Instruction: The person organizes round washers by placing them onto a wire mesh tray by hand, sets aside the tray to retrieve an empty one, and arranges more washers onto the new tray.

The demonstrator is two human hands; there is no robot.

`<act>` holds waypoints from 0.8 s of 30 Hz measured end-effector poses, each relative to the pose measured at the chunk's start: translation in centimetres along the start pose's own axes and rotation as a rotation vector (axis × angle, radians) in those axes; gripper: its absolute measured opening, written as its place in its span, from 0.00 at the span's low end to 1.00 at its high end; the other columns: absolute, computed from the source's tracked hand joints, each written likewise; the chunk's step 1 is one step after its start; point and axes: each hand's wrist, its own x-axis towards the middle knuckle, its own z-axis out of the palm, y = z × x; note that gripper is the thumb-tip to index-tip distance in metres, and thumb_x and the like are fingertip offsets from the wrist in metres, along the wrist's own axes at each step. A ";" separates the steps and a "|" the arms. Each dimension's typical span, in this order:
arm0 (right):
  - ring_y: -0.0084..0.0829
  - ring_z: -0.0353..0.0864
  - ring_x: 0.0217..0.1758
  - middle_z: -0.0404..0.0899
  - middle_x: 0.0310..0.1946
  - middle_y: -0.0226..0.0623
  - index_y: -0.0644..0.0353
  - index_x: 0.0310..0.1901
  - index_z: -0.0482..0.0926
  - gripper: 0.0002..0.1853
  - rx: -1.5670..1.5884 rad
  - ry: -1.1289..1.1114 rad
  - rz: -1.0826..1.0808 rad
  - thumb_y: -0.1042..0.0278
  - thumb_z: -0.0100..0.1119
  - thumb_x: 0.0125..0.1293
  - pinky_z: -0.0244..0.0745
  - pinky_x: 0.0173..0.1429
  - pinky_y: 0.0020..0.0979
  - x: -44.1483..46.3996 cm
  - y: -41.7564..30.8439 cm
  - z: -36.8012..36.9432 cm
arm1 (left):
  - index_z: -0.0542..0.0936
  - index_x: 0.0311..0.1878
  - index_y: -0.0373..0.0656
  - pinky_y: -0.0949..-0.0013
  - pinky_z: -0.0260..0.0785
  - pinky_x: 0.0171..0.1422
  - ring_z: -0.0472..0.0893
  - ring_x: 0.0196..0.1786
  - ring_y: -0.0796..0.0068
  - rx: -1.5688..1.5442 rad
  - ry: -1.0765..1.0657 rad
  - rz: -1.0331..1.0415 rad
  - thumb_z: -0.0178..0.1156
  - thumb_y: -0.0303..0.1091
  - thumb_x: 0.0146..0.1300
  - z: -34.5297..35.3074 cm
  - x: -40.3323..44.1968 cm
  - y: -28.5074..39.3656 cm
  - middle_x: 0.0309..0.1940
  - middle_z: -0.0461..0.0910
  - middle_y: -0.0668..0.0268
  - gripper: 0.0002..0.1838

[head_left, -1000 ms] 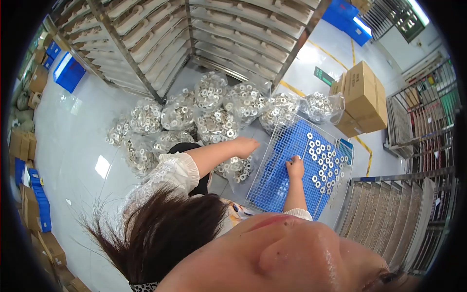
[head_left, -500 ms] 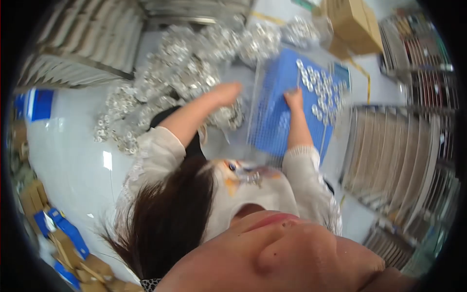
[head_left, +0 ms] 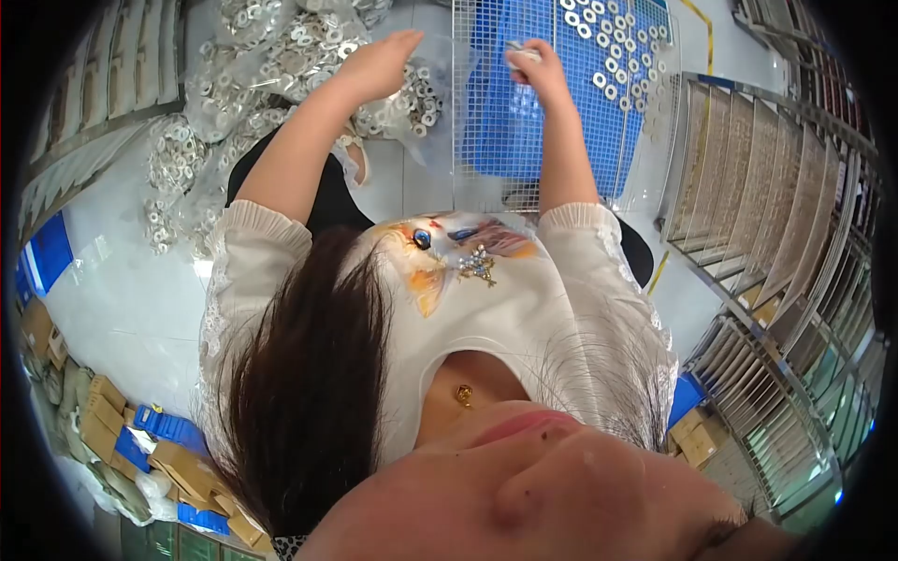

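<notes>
My left hand is over the clear plastic bag of white washers, fingers pressed together; what they hold, if anything, is hidden. My right hand is closed round a few pale washers, above the blue sheet under a wire mesh rack. Many white washers lie spread on the right part of the mesh, just right of my right hand. More bags of washers stand left of my left hand.
Metal racks with trays stand at the left and right. Cardboard boxes and blue bins lie at the lower left. My knees, in black, are beside the bags and the mesh rack.
The view has tilted down toward my body, so the bags and mesh sit higher in it. The washers in my right hand now show clearly.
</notes>
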 end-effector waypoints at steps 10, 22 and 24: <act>0.41 0.77 0.48 0.76 0.46 0.47 0.54 0.55 0.71 0.29 -0.709 -0.205 -0.415 0.51 0.64 0.52 0.73 0.49 0.38 -5.4 -2.4 10.1 | 0.62 0.65 0.46 0.61 0.64 0.63 0.66 0.64 0.60 -0.002 0.023 0.096 0.50 0.22 0.48 0.3 0.4 0.3 0.65 0.62 0.59 0.36; 0.41 0.78 0.49 0.75 0.46 0.41 0.50 0.50 0.76 0.21 -1.021 0.596 0.093 0.55 0.60 0.54 0.73 0.50 0.41 0.9 5.7 -14.7 | 0.62 0.65 0.48 0.59 0.67 0.59 0.70 0.60 0.55 0.114 0.003 0.056 0.57 0.34 0.53 0.1 0.6 0.7 0.66 0.60 0.59 0.34; 0.40 0.77 0.49 0.75 0.46 0.40 0.50 0.51 0.76 0.22 -1.066 0.614 0.110 0.54 0.60 0.54 0.73 0.50 0.41 1.5 7.5 -16.6 | 0.62 0.65 0.49 0.59 0.67 0.58 0.71 0.59 0.54 0.138 0.013 0.069 0.57 0.36 0.53 0.4 0.7 0.3 0.66 0.60 0.59 0.34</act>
